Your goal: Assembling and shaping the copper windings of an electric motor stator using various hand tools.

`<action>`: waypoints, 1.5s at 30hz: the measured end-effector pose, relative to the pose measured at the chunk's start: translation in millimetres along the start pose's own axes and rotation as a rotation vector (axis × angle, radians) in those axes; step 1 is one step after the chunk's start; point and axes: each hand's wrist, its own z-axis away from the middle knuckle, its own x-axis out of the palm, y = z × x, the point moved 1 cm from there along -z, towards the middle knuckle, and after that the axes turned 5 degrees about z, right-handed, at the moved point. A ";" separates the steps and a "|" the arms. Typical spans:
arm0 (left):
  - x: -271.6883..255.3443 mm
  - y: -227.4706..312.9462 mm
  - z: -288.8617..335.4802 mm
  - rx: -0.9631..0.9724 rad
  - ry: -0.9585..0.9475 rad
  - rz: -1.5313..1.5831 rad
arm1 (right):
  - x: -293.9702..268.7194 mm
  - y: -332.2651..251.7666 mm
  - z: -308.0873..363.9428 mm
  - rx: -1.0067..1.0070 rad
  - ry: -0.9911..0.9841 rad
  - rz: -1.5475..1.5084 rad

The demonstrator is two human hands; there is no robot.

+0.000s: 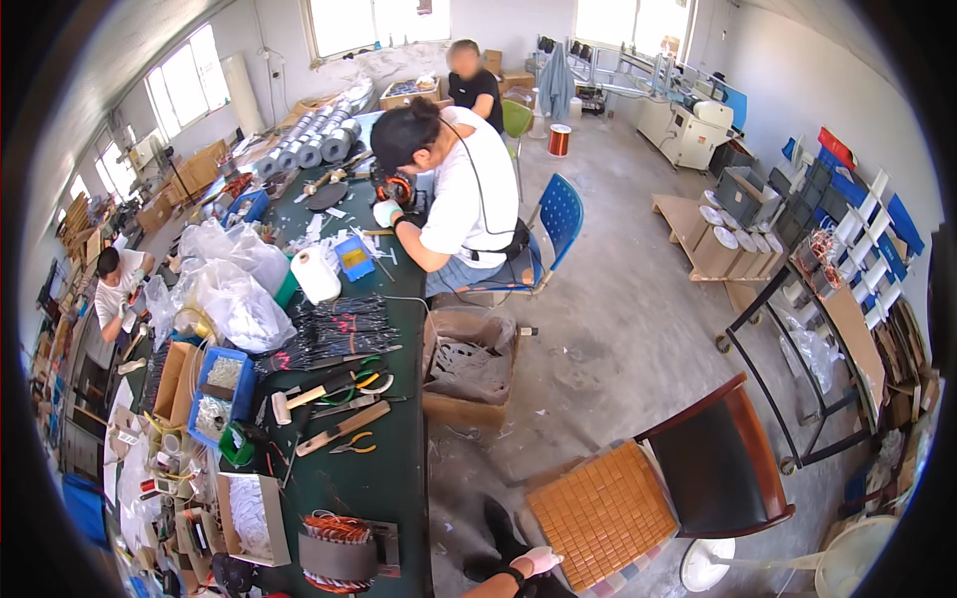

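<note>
My left hand (539, 561), in a pale glove with a dark band at the wrist, is low in the picture, over my dark-trousered leg and close to the front corner of a chair's woven tan seat mat (603, 513). Its fingers look loosely extended, with nothing visible in them. My right hand is out of view. On the green-topped bench (399, 478) to the left sits a motor stator (339, 553) with orange copper windings. Beyond it lie yellow-handled pliers (354, 444), a wooden-handled tool (344, 429) and a white-headed mallet (284, 404).
A co-worker in a white shirt (469, 189) bends over another wound part at the bench; two more people sit farther off. Below the bench edge stands a carton of scraps (469, 369). The dark chair back (713, 458) and a black metal trolley frame (807, 399) are to the right.
</note>
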 end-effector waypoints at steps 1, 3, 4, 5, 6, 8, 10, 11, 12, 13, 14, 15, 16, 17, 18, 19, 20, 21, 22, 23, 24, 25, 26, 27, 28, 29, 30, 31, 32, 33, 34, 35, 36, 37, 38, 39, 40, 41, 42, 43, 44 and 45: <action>-3.0 7.7 18.3 0.083 0.082 0.143 | -14.3 -8.7 -4.0 0.042 -0.122 0.083; -14.9 2.5 52.6 0.146 0.272 0.120 | -42.1 -21.1 -20.5 -0.166 0.017 0.060; -19.0 -19.7 65.2 0.203 0.419 0.122 | -62.6 -36.4 -30.6 -0.397 0.138 0.036; -20.9 -11.0 82.3 0.243 0.353 0.254 | -89.2 -51.1 -35.8 -0.345 0.077 0.117; -25.2 -3.9 110.7 0.267 0.300 0.385 | -123.5 -67.8 -45.8 -0.311 0.010 0.188; -39.9 14.3 177.8 0.283 0.423 0.276 | -188.3 -104.5 -52.2 -0.536 0.189 0.260; -41.5 22.9 257.0 0.277 0.464 0.695 | -249.9 -142.4 -60.9 -0.707 0.325 0.357; -37.2 37.9 295.8 0.318 0.545 0.631 | -279.5 -161.6 -58.6 -0.701 0.377 0.390; -37.5 45.1 327.2 0.356 0.640 0.567 | -308.9 -182.1 -58.8 -0.708 0.430 0.421; -32.4 17.8 339.0 0.403 0.759 0.495 | -335.8 -203.5 -65.5 -0.776 0.487 0.431; -23.5 -5.7 345.9 0.443 0.871 0.422 | -357.7 -221.6 -76.6 -0.839 0.540 0.435; -20.4 54.7 402.2 0.400 0.841 0.373 | -378.2 -229.2 -88.8 -0.808 0.604 0.392; -8.7 47.6 418.3 0.425 0.865 0.480 | -388.1 -250.0 -95.8 -0.810 0.669 0.352; 6.0 27.2 427.0 0.418 0.915 0.556 | -385.5 -264.3 -118.7 -0.831 0.764 0.360; 18.0 10.9 427.6 0.423 0.937 0.623 | -384.9 -271.0 -136.9 -0.823 0.871 0.375; 31.9 2.3 436.0 0.420 0.952 0.629 | -370.7 -284.1 -158.9 -0.790 0.833 0.428; 47.6 -3.6 447.2 0.338 1.001 0.776 | -348.0 -294.0 -182.2 -0.759 0.792 0.479; 59.7 -9.5 453.6 0.261 1.035 0.919 | -322.3 -293.3 -207.5 -0.809 0.700 0.513; 70.9 -18.9 455.9 0.262 1.036 0.922 | -290.8 -286.2 -234.2 -0.851 0.607 0.545; 80.6 -32.4 458.0 0.185 1.120 0.832 | -253.9 -282.6 -266.3 -0.820 0.421 0.598; 87.8 -46.4 458.5 0.109 1.196 0.739 | -217.4 -275.7 -292.7 -0.829 0.217 0.657; 92.7 -62.2 456.6 0.108 1.195 0.740 | -174.0 -256.4 -328.2 -0.944 0.106 0.671; 101.9 -81.6 457.4 0.023 1.259 0.687 | -140.9 -263.7 -335.3 -0.931 -0.001 0.627; 102.4 -82.9 459.7 -0.058 1.309 0.629 | -110.4 -264.5 -345.5 -0.937 -0.071 0.607; 101.2 -83.6 461.8 -0.071 1.320 0.640 | -84.2 -262.6 -353.9 -0.952 -0.124 0.578; 91.7 -65.1 473.2 -0.100 1.339 0.659 | -64.2 -262.3 -361.6 -0.941 -0.210 0.536; 79.9 -43.1 485.1 -0.129 1.359 0.679 | -44.4 -263.4 -376.1 -0.964 -0.284 0.546; 64.0 -19.1 492.1 -0.223 1.375 0.796 | -28.9 -260.8 -389.5 -0.973 -0.318 0.531; 51.5 -5.5 496.4 -0.240 1.386 0.813 | -13.3 -263.8 -401.6 -0.976 -0.342 0.524; 40.3 4.0 499.0 -0.241 1.437 0.908 | -3.2 -269.8 -411.0 -0.985 -0.367 0.549; 33.3 10.5 500.5 -0.242 1.492 1.005 | 1.7 -280.9 -416.9 -0.997 -0.391 0.575; 35.3 -14.9 488.3 -0.154 1.486 1.199 | 5.6 -290.3 -419.9 -1.021 -0.406 0.572; 30.5 -15.9 484.7 -0.157 1.499 1.217 | 6.9 -301.0 -421.1 -1.044 -0.419 0.573; 15.7 -13.4 480.2 -0.099 1.611 1.252 | 7.8 -301.9 -426.1 -1.123 -0.363 0.508; 1.8 -13.4 475.3 -0.038 1.725 1.285 | 11.2 -308.5 -435.4 -1.094 -0.436 0.537; 6.0 -41.3 463.2 -0.103 1.778 1.288 | 17.3 -319.9 -436.0 -1.136 -0.453 0.540; 3.0 -46.4 459.3 -0.098 1.772 1.301 | 24.9 -329.4 -437.0 -1.169 -0.466 0.545; 3.5 -52.1 456.1 -0.043 1.785 1.391 | 31.6 -343.0 -434.4 -1.168 -0.497 0.467; 1.2 -56.1 453.3 0.017 1.794 1.478 | 38.0 -358.0 -429.8 -1.164 -0.522 0.389; -2.8 -60.5 449.8 0.081 1.797 1.562 | 44.8 -371.8 -423.9 -1.163 -0.519 0.289; -9.4 -64.1 445.3 0.152 1.797 1.645 | 51.9 -385.8 -419.3 -1.163 -0.510 0.191; -18.6 -65.2 439.3 0.228 1.797 1.730 | 62.8 -399.2 -417.0 -1.153 -0.524 0.140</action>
